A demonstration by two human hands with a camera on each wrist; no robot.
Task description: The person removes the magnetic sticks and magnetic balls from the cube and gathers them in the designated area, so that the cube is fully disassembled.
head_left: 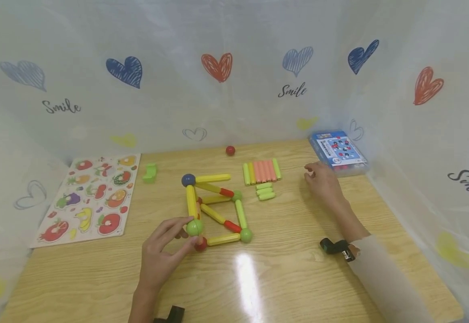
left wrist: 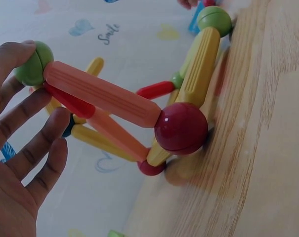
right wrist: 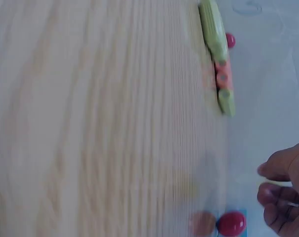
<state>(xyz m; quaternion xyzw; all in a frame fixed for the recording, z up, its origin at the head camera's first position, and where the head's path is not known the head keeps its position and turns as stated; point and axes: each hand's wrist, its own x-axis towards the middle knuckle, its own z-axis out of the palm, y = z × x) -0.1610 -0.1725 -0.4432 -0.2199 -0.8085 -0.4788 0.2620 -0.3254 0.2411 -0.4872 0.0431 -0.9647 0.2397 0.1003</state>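
Note:
My left hand (head_left: 162, 253) holds a green ball (head_left: 194, 227) at a raised near corner of a frame of sticks and balls. From that ball, an orange stick (left wrist: 105, 94) slopes down to a dark red ball (left wrist: 181, 128) at the table. Yellow sticks (head_left: 223, 239) and a green stick (head_left: 241, 213) join further balls, including a blue ball (head_left: 188, 180) at the far left corner. My right hand (head_left: 324, 181) is at the right, fingers loosely bent and holding nothing. Close by it in the right wrist view lies a red ball (right wrist: 232, 223).
Orange, yellow and green sticks (head_left: 262, 172) lie in a row, with several short green pieces (head_left: 265, 191) below. A loose red ball (head_left: 230, 150) sits at the back. The blue box (head_left: 338, 152) is back right; a fruit board (head_left: 89, 197) and green block (head_left: 150, 173) are left.

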